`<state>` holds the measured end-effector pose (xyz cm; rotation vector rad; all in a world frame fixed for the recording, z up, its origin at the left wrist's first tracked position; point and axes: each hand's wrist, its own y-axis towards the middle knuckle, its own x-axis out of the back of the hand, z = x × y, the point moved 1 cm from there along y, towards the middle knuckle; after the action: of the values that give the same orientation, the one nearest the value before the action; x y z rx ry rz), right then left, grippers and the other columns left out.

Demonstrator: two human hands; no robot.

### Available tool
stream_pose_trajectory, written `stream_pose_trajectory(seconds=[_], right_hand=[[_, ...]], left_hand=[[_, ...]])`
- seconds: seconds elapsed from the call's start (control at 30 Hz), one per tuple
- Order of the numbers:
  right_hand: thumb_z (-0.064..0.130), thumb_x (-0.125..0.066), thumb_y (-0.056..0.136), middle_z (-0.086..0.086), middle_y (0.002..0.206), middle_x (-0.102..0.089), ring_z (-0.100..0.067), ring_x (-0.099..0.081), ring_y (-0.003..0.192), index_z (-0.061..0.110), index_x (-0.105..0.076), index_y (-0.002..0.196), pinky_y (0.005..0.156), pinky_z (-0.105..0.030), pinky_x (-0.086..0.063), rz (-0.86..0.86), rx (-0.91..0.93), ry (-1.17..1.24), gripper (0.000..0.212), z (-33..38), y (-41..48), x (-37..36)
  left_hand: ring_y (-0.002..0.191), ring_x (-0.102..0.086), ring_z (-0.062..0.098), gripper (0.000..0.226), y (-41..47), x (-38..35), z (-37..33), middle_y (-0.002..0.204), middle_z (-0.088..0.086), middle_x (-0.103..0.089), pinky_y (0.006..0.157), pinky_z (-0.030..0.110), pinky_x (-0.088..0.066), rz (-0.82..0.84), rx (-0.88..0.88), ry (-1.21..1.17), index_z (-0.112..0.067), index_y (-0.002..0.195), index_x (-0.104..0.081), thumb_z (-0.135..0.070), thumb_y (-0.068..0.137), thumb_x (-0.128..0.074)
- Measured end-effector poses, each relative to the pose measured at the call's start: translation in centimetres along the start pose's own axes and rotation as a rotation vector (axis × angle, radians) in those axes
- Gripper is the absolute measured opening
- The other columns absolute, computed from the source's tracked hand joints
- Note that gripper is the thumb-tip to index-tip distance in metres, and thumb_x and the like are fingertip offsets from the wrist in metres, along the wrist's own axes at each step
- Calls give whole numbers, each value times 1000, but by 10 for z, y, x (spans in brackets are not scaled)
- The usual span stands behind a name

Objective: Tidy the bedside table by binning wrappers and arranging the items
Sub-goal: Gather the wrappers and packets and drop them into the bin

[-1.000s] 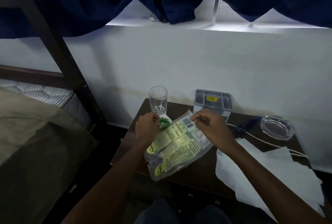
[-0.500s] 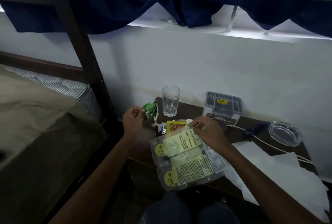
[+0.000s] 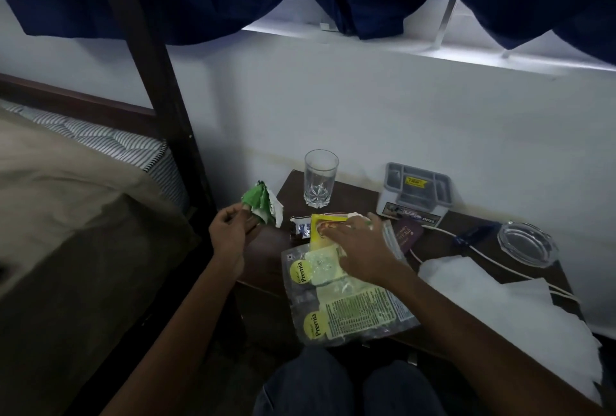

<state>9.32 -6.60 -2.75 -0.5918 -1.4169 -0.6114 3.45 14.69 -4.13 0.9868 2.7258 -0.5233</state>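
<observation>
1. Operator: Status of the wrappers?

2. Manual: Your left hand (image 3: 230, 232) pinches the crumpled green wrapper (image 3: 261, 204) between thumb and fingertips. It is held just off the left edge of the bedside table (image 3: 353, 205), probably so it can go straight to a bin. No bin is in view. Your right hand (image 3: 361, 249) grips nothing. Its fingers lie extended across the yellow sachet (image 3: 319, 219) and the clear Premia bag (image 3: 336, 302), most likely to steady them while you choose the next piece.

3. Operator: And the surroundings?

4. Manual: The bag overhangs the near edge, so lift it rather than drag it. A small dark sachet (image 3: 300, 229) lies just left of the yellow one. The items to keep stand behind: glass (image 3: 320, 178), grey organiser (image 3: 415, 192) and ashtray (image 3: 526, 244). White paper (image 3: 500, 309) lies at the right. Binning looks barely begun.
</observation>
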Motion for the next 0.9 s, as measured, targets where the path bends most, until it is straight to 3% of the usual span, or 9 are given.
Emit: stream_pose_trajectory(seconds=[0.07,0.13,0.23,0.33,0.4,0.47,0.6,0.77,0.9], right_hand=[[2,-64,69,-3,119,-65,-33,-53,113,21,-59,120,106,-58,-18,-102,46,-4,54,3,0,-5],[-1,-62,69,-4,106,-70,-31,-55,105,19,-65,110,106,-54,-18,-187,2,43,46,4,-4,4],[8,-53,82,2,104,-69,-22,-49,107,23,-66,106,108,-40,-9,-207,-60,114,31,-4,-12,23],[9,-55,84,4,96,-72,-12,-56,94,21,-72,96,104,-33,-20,-228,-42,244,24,-17,-35,51],[3,-60,81,4,86,-72,6,-58,75,15,-74,91,90,-19,-39,-217,-23,435,21,-28,-57,70],[-5,-63,79,7,80,-68,11,-59,65,12,-73,87,69,-4,-45,-141,-81,647,22,-41,-83,91],[-8,-68,75,16,64,-69,5,-63,62,20,-69,78,60,-10,-50,-236,-242,942,28,-71,-139,121],[-6,-67,75,-6,79,-70,-17,-64,69,5,-69,86,63,-27,-49,-436,-428,1161,15,-108,-209,140],[-7,-63,77,-1,76,-65,-15,-63,68,12,-66,83,56,-22,-51,-545,-547,1225,20,-139,-262,145]], left_hand=[[49,-65,3,14,-6,2,-2,81,7,-62,52,18,-57,-4,29,-58,-14,81,-55,-7,93,-52],[49,-66,4,15,-11,4,-5,81,8,-62,53,18,-57,2,39,-88,-13,80,-54,-6,94,-51],[52,-67,5,14,-18,5,-9,85,8,-63,55,19,-57,30,47,-88,-13,82,-53,-7,94,-51],[49,-66,4,15,-30,-1,-16,77,5,-65,53,18,-57,39,57,-104,-13,81,-53,-6,94,-50],[46,-64,3,16,-41,-9,-20,59,-3,-68,47,16,-54,37,66,-116,-14,81,-53,-6,94,-50],[46,-64,3,16,-55,-18,-22,50,-7,-67,45,16,-52,61,77,-140,-13,81,-52,-6,94,-50],[51,-65,9,14,-82,-35,-20,55,-4,-68,53,21,-57,142,117,-164,-14,82,-52,-7,94,-50],[53,-68,8,14,-117,-59,-19,66,0,-69,54,20,-57,229,151,-199,-13,83,-54,-6,94,-50],[55,-67,8,19,-151,-80,-17,65,-2,-69,58,21,-58,359,181,-217,-14,80,-53,-3,94,-46]])
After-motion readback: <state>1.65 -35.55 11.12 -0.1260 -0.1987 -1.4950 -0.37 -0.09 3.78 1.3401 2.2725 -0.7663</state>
